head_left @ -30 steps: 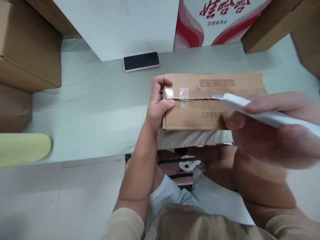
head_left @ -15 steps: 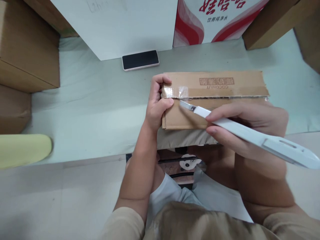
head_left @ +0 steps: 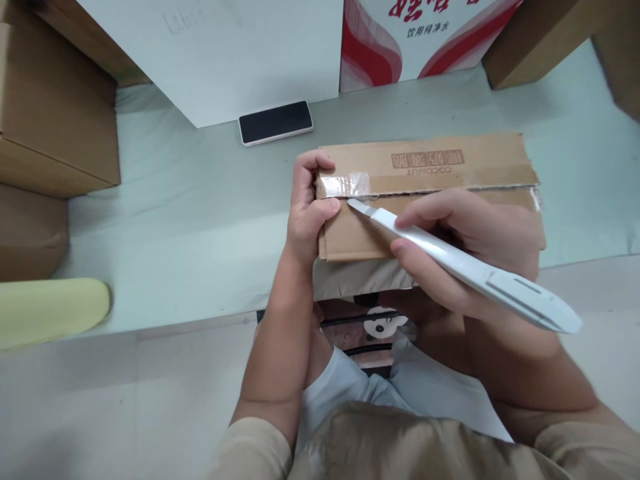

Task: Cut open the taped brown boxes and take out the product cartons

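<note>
A small brown cardboard box (head_left: 435, 167) lies on a pale green cloth in front of me, with clear tape over its centre seam at the left end. My left hand (head_left: 306, 213) grips the box's left end, fingers curled over the top and thumb pressed on the near flap. My right hand (head_left: 470, 233) is closed round a white utility knife (head_left: 465, 263). Its blade tip rests at the seam, just right of my left thumb.
A phone (head_left: 276, 123) lies face up behind the box. A white box (head_left: 225, 53) and a red-and-white printed carton (head_left: 420, 33) stand at the back. Brown cardboard boxes (head_left: 55, 113) flank both sides. A pale yellow object (head_left: 50, 313) lies at the left.
My right hand has brought the knife down from above the box's right part and leftward, so the blade tip now sits at the seam near my left thumb. My left hand has kept its grip.
</note>
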The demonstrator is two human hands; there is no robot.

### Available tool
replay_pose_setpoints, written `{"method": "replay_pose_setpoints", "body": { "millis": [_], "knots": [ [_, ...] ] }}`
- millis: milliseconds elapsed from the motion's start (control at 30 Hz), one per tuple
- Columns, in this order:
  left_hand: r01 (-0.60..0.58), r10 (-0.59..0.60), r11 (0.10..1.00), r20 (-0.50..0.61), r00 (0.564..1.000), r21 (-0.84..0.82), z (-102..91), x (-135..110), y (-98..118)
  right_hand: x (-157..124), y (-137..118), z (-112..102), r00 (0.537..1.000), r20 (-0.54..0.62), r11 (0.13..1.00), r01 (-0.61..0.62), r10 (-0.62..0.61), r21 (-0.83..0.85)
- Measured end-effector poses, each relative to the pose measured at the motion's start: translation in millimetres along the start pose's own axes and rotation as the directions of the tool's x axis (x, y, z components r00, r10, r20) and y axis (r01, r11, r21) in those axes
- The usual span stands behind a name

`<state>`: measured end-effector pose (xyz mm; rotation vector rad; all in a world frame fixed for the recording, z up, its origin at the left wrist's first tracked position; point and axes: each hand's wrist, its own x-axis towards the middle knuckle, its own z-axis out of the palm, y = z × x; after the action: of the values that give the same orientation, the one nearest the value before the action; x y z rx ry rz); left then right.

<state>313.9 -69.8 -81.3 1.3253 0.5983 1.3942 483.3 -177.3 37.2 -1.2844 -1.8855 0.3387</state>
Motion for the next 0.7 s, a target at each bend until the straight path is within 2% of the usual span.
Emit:
{"method": "replay_pose_setpoints", "body": {
  "millis": [233,433,567,700],
  "knots": [
    [-0.023,0.023,1.000,0.008,1.000,0.016,0.0,-1,1,-4,4,1,0.999,-0.035,0.999,-0.032,0.033,0.043],
    [-0.020,0.020,1.000,0.025,0.999,-0.017,-0.7,-1,2,-7,8,1,0.990,-0.126,0.997,-0.064,0.069,0.049],
    [0.005,-0.005,1.000,0.009,1.000,0.002,-1.4,-2,1,-7,10,-1,0.995,-0.091,0.998,-0.024,0.029,0.060],
    [-0.028,0.028,0.999,0.005,1.000,0.025,-2.9,-1,-3,-3,8,-2,0.999,-0.028,0.998,0.028,-0.026,0.062]
  ]
}}
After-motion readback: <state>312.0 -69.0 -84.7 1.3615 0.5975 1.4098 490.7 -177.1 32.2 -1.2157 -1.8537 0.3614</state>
